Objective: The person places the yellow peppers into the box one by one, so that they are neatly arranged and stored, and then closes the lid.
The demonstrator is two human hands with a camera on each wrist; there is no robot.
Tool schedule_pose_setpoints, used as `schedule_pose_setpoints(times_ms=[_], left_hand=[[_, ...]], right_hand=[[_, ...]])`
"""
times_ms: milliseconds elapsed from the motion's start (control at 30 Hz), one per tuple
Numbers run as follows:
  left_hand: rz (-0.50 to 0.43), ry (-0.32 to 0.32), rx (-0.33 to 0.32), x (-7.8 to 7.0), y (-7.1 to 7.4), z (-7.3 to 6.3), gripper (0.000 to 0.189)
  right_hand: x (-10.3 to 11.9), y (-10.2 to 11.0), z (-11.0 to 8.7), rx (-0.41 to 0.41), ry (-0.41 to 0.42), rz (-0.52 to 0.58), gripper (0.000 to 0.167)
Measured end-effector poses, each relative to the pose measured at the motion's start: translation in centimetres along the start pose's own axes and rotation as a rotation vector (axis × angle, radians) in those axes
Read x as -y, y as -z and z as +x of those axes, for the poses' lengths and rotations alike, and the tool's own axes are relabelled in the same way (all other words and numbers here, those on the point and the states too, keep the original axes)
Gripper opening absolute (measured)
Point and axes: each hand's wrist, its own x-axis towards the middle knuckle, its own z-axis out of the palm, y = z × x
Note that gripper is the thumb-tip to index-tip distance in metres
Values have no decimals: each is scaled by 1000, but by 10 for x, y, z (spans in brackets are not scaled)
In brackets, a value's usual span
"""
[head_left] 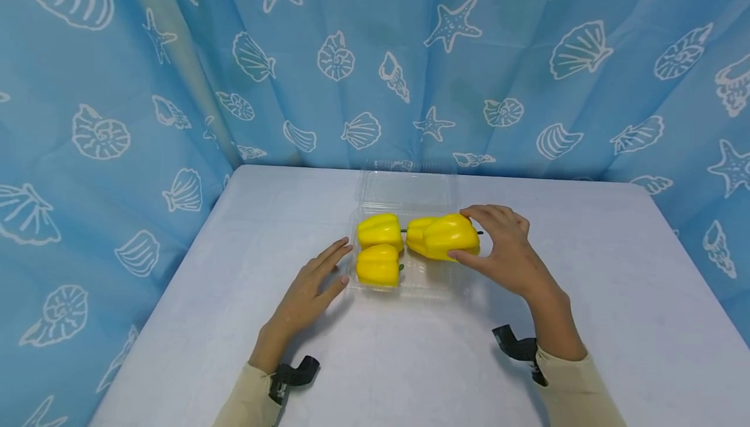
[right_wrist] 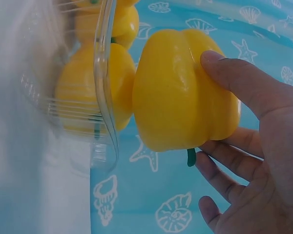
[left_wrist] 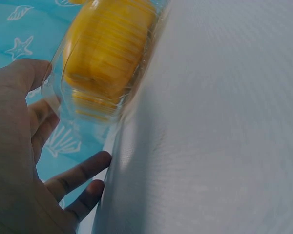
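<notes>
My right hand (head_left: 508, 248) grips a yellow bell pepper (head_left: 450, 237) between thumb and fingers, above the right half of a clear plastic clamshell box (head_left: 430, 284). In the right wrist view this pepper (right_wrist: 178, 92) has its green stem pointing down, just outside the box wall (right_wrist: 102, 73). Another yellow pepper (head_left: 415, 232) lies in the box, partly hidden by the held one. Two more peppers, a rear one (head_left: 377, 228) and a front one (head_left: 376, 265), sit in the left half. My left hand (head_left: 310, 293) has its fingers spread at the box's left side, thumb and fingertips right at the wall.
The box's clear lid (head_left: 408, 187) is folded back toward the far table edge. A white cloth covers the table (head_left: 234, 232). Blue curtains (head_left: 375, 62) with shell and starfish prints hang behind and at the sides. Each wrist carries a black camera mount (head_left: 515, 344).
</notes>
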Motion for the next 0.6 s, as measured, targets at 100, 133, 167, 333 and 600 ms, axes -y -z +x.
schedule_pose_setpoints(times_ms=[100,133,167,333,600], left_hand=[[-1,-1,0,0,1,0,55],[-2,-3,-1,0,1,0,55],[-4,-5,-3,0,0,0,55],[0,-10,-8,0,0,0,55],[-6,-11,-6,1,0,1,55]], right_hand=[[1,0,0,-1,3,-6,67],[2,0,0,-3,5,-8,67],[2,1,0,-6,7,-8,67],[3,2,-1,-20,22,-14,67],[8,-2,-1,-22,49,-37,66]])
